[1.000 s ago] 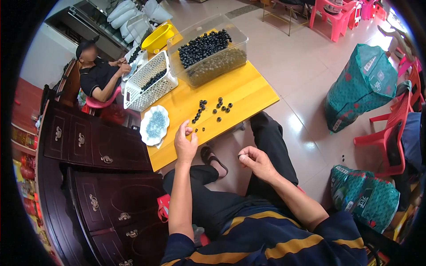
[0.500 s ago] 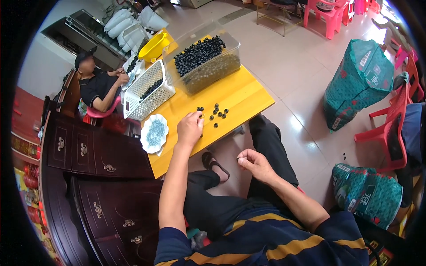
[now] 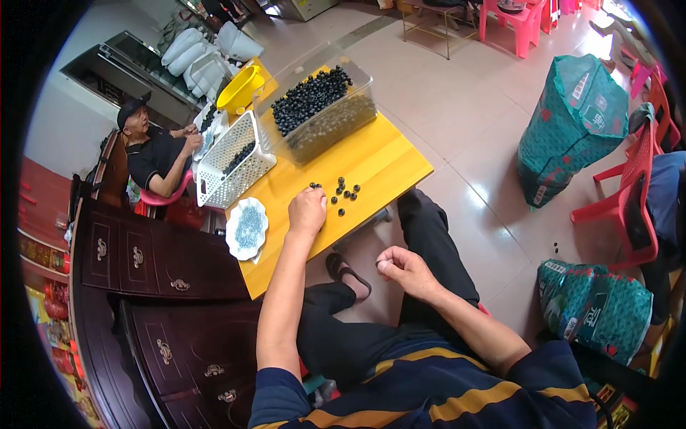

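At eight o'clock, a dark wood cabinet (image 3: pixel 164 314). From mid-view toward eleven, a yellow wooden worktop (image 3: pixel 379 161), near corner just beside the cabinet. From twelve round to three, a pale tiled floor (image 3: pixel 464 143), glossy with reflected light.

At ten o'clock, on the worktop's left side, a white perforated basket (image 3: pixel 246 175), with black beads (image 3: pixel 241 157) inside. At eleven, a yellow basin (image 3: pixel 241 93). At nine, a white scalloped dish (image 3: pixel 264 214), spread with tiny pale-blue pieces (image 3: pixel 249 227). Between eleven and twelve, a big clear tub (image 3: pixel 357 104), with a deep heap of beads (image 3: pixel 307 104). Between two and three, a tall green bag (image 3: pixel 572 132); toward four, a second green bag (image 3: pixel 597 307), lower and slumped.

Between nine and ten, beyond the basket, a seated person (image 3: pixel 153 161) in a dark cap. Near mid-view toward nine, the left hand (image 3: pixel 307 212), back upward, covering part of the worktop; grip hidden, impossible to tell how open or around what. Just to its three o'clock, the loose black beads (image 3: pixel 346 194), scattered on the worktop. Toward four, apart from the worktop, the right hand (image 3: pixel 407 270), grip pinched, thumb to forefinger, around a small dark piece (image 3: pixel 379 262), barely visible. At three, a red chair (image 3: pixel 636 171).
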Action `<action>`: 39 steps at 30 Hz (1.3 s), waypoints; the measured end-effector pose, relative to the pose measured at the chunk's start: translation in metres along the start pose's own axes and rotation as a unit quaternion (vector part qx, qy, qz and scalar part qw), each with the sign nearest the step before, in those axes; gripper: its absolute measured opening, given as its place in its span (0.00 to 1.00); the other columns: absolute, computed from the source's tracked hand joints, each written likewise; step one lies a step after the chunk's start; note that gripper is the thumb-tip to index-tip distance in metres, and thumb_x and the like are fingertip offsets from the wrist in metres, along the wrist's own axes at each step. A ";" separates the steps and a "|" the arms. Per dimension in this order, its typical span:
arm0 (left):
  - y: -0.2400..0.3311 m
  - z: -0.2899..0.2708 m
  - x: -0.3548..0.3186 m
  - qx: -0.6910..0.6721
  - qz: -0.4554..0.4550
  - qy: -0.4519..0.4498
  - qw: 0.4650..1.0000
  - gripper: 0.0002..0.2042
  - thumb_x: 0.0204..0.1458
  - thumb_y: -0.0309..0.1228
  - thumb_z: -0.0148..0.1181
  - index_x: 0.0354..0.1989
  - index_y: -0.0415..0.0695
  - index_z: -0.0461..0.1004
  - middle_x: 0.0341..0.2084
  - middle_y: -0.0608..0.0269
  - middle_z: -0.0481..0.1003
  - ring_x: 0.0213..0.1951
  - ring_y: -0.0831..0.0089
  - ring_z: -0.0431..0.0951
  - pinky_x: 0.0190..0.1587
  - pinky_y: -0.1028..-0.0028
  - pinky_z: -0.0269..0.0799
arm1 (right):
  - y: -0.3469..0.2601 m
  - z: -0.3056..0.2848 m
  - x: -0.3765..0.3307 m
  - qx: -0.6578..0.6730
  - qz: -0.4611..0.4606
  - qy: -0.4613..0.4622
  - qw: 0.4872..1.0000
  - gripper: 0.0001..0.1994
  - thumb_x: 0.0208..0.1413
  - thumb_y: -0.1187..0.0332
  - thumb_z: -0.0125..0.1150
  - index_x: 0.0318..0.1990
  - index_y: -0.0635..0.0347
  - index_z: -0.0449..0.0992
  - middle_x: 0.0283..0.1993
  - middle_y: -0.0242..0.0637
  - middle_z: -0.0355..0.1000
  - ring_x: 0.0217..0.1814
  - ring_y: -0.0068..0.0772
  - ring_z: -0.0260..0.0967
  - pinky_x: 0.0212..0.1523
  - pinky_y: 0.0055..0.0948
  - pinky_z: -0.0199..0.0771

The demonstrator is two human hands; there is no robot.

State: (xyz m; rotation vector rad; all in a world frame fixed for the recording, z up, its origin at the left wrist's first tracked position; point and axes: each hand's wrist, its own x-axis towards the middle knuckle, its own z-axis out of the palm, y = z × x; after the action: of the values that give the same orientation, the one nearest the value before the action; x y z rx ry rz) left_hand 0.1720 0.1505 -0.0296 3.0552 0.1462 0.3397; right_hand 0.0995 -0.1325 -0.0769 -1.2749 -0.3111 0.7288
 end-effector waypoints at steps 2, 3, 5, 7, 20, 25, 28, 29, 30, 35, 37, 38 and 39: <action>0.000 -0.001 0.000 0.007 -0.002 -0.015 1.000 0.05 0.50 0.29 0.63 0.34 0.45 0.79 0.31 0.53 0.79 0.37 0.52 0.80 0.41 0.56 0.77 | 0.002 0.000 0.000 0.022 0.000 -0.004 1.000 0.06 0.66 0.68 0.57 0.42 0.61 0.73 0.36 0.29 0.71 0.38 0.19 0.69 0.44 0.23 0.75; 0.001 -0.001 0.001 0.022 -0.006 -0.023 0.999 0.04 0.50 0.29 0.62 0.34 0.45 0.79 0.31 0.53 0.79 0.37 0.52 0.80 0.41 0.56 0.77 | 0.001 0.000 -0.001 0.022 -0.001 -0.004 1.000 0.06 0.66 0.68 0.57 0.42 0.61 0.73 0.36 0.29 0.71 0.38 0.19 0.69 0.44 0.23 0.75; 0.001 -0.003 -0.001 0.037 -0.011 -0.031 0.999 0.04 0.49 0.28 0.62 0.33 0.45 0.78 0.31 0.53 0.79 0.37 0.52 0.80 0.41 0.56 0.77 | 0.000 0.001 -0.002 0.045 0.002 -0.009 0.999 0.06 0.66 0.68 0.57 0.42 0.61 0.73 0.36 0.30 0.71 0.38 0.20 0.69 0.44 0.23 0.74; 0.005 -0.008 -0.002 0.013 -0.013 -0.034 0.999 0.04 0.48 0.27 0.61 0.34 0.45 0.78 0.32 0.54 0.79 0.37 0.52 0.80 0.41 0.56 0.77 | 0.001 0.001 -0.002 0.061 0.004 -0.009 0.998 0.06 0.66 0.67 0.57 0.42 0.60 0.73 0.35 0.29 0.71 0.37 0.20 0.69 0.44 0.23 0.74; 0.003 -0.016 -0.012 -0.055 -0.039 0.001 0.998 0.10 0.50 0.28 0.60 0.41 0.49 0.81 0.34 0.58 0.80 0.40 0.55 0.81 0.43 0.58 0.77 | -0.003 0.004 -0.002 0.115 0.034 -0.007 0.993 0.06 0.67 0.66 0.57 0.41 0.58 0.73 0.34 0.28 0.70 0.36 0.19 0.68 0.42 0.22 0.74; 0.010 -0.014 -0.005 -0.076 -0.012 -0.051 0.996 0.09 0.51 0.30 0.61 0.41 0.50 0.81 0.37 0.60 0.80 0.41 0.58 0.81 0.44 0.60 0.77 | -0.003 0.002 -0.002 0.119 0.037 -0.008 0.992 0.06 0.67 0.66 0.56 0.41 0.57 0.73 0.35 0.28 0.70 0.36 0.19 0.68 0.42 0.22 0.74; 0.011 -0.011 -0.003 -0.087 -0.007 -0.051 0.995 0.08 0.52 0.31 0.62 0.40 0.51 0.82 0.37 0.61 0.80 0.41 0.58 0.80 0.43 0.59 0.77 | -0.001 0.000 -0.001 0.124 0.032 -0.009 0.992 0.06 0.67 0.66 0.56 0.42 0.58 0.73 0.35 0.28 0.70 0.36 0.19 0.68 0.43 0.22 0.74; 0.011 -0.011 -0.001 -0.087 -0.006 -0.052 0.995 0.08 0.52 0.31 0.62 0.40 0.51 0.82 0.37 0.61 0.80 0.41 0.58 0.80 0.43 0.59 0.77 | -0.001 0.000 0.000 0.127 0.027 -0.010 0.991 0.06 0.67 0.66 0.56 0.42 0.58 0.73 0.35 0.28 0.70 0.36 0.19 0.68 0.43 0.22 0.74; 0.011 -0.010 0.001 -0.081 0.000 -0.055 0.995 0.07 0.52 0.32 0.62 0.38 0.50 0.81 0.36 0.60 0.80 0.41 0.57 0.80 0.43 0.59 0.77 | 0.000 0.000 0.000 0.128 0.027 -0.009 0.991 0.06 0.67 0.66 0.56 0.42 0.58 0.73 0.35 0.28 0.70 0.36 0.19 0.68 0.43 0.22 0.74; 0.011 -0.006 0.003 -0.042 0.025 -0.061 0.997 0.05 0.52 0.32 0.62 0.33 0.46 0.78 0.32 0.57 0.78 0.38 0.56 0.80 0.41 0.58 0.76 | 0.000 -0.001 0.000 0.127 0.024 -0.012 0.991 0.06 0.67 0.66 0.57 0.42 0.58 0.73 0.35 0.26 0.69 0.36 0.18 0.67 0.43 0.22 0.73; 0.008 -0.002 0.002 0.003 0.059 -0.022 0.998 0.05 0.52 0.31 0.61 0.31 0.44 0.75 0.31 0.55 0.77 0.37 0.54 0.80 0.40 0.57 0.76 | 0.003 -0.001 0.001 0.132 0.021 -0.012 0.991 0.06 0.67 0.65 0.57 0.42 0.57 0.73 0.35 0.26 0.69 0.36 0.18 0.67 0.42 0.21 0.73; 0.005 -0.001 0.000 0.003 0.058 -0.022 0.998 0.05 0.52 0.31 0.61 0.31 0.44 0.75 0.31 0.55 0.77 0.37 0.54 0.80 0.40 0.57 0.76 | 0.004 0.000 0.001 0.136 0.019 -0.013 0.991 0.06 0.67 0.65 0.57 0.42 0.57 0.73 0.35 0.26 0.69 0.36 0.18 0.67 0.42 0.21 0.73; 0.005 -0.001 -0.001 0.002 0.061 -0.018 0.998 0.05 0.52 0.30 0.60 0.31 0.43 0.74 0.30 0.54 0.77 0.36 0.53 0.80 0.38 0.56 0.76 | 0.003 -0.001 0.001 0.136 0.019 -0.012 0.990 0.06 0.67 0.65 0.57 0.42 0.57 0.73 0.35 0.26 0.69 0.36 0.18 0.67 0.42 0.21 0.73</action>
State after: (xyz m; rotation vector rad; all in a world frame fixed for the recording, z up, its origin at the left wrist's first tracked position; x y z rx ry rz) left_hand 0.1712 0.1459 -0.0284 3.0783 -0.0413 0.2926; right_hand 0.0995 -0.1320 -0.0803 -1.0161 -0.1991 0.7903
